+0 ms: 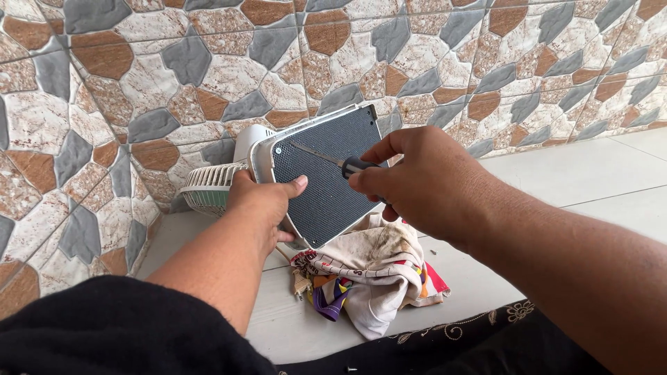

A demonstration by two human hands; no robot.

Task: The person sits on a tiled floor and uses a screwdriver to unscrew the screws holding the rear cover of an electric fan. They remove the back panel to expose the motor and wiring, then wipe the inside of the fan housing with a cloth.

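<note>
A small white fan [212, 187] lies tipped over near the wall, its flat base [332, 173] with a dark textured underside turned up toward me. My left hand [262, 201] grips the left edge of that base, thumb on the dark surface. My right hand [417, 182] holds a screwdriver [326, 159] by its dark handle. The metal shaft points up-left, with its tip at a screw point near the base's top left corner.
A stained, colourful cloth [375, 274] lies crumpled on the white tiled floor [583, 173] under the base, with a power plug [301, 283] beside it. A stone-patterned tile wall [208, 62] stands close behind. Tiny dark screws lie on the floor near my dark garment [125, 330].
</note>
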